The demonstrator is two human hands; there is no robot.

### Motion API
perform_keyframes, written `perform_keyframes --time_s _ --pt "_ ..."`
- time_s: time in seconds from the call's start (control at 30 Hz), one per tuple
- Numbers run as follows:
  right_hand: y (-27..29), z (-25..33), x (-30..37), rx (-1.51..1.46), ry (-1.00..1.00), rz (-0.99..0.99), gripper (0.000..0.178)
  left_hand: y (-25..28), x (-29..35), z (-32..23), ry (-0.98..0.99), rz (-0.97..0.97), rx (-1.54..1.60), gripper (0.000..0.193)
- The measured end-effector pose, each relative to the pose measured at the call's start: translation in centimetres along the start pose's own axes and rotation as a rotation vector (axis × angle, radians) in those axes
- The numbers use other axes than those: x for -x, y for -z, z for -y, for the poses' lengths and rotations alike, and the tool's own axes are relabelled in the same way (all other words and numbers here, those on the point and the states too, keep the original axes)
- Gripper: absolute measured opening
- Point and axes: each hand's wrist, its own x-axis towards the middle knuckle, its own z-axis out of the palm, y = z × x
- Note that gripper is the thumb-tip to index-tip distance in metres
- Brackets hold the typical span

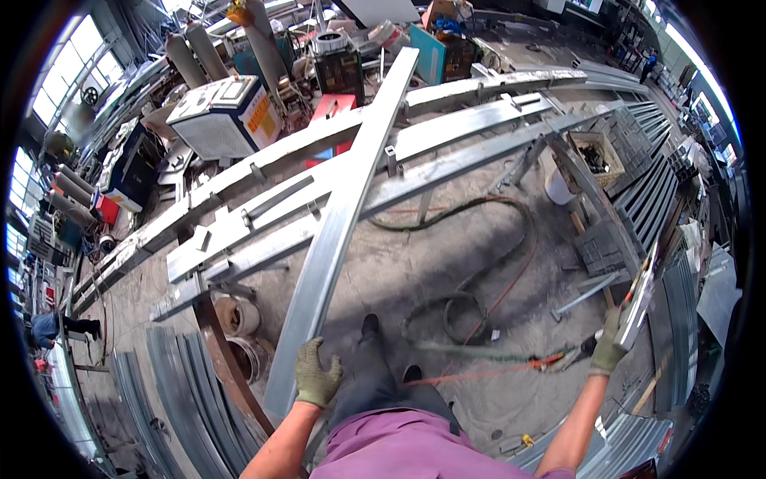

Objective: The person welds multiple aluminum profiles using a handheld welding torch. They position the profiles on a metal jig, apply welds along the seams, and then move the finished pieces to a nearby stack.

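Head view: the left hand (317, 374), in a worn green work glove, is closed around the near end of a long galvanised steel channel (343, 215). The channel runs away from the person and lies diagonally across a set of long steel beams (447, 132) laid side by side above the concrete floor (415, 263). Its far end rests on those beams, so the grip at the near end probably carries only part of the weight and steers the piece.

The right hand (609, 350), also gloved, is held out to the side, wrapped around the lower end of a shorter shiny metal piece (641, 297) that stands tilted upward, clear of the stacks of profiles at the right; what kind of piece it is I cannot tell. Between the hands, a dark hose (511, 239) loops across the floor beside a thin orange cable (479, 371). Flat steel strips (171, 375) lie stacked at lower left.
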Motion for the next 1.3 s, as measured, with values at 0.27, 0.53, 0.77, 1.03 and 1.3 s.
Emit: perform_keyframes --time_s 0.27,0.53,0.77,1.03,1.3 --pt "-4.6 -8.1 13.4 0.052 -0.222 0.234 0.045 -8.2 -18.7 6.5 0.089 0.199 -0.324 0.116" --pt "-10.3 -4.8 16.5 -0.017 -0.487 0.264 0.034 -14.5 -29.5 4.9 0.202 0.419 -0.377 0.138" --pt "-16.8 8.9 6.9 -0.185 -0.619 0.308 0.04 -14.8 -30.4 6.0 0.244 0.441 -0.348 0.135" --pt "-20.8 9.4 -2.0 -0.406 -0.475 0.206 0.045 -14.4 -30.8 5.1 0.353 0.472 -0.409 0.13" --pt "-26.0 -1.1 -13.7 -0.594 -0.407 -0.008 0.033 -14.4 -31.7 3.2 0.479 0.531 -0.538 0.136"
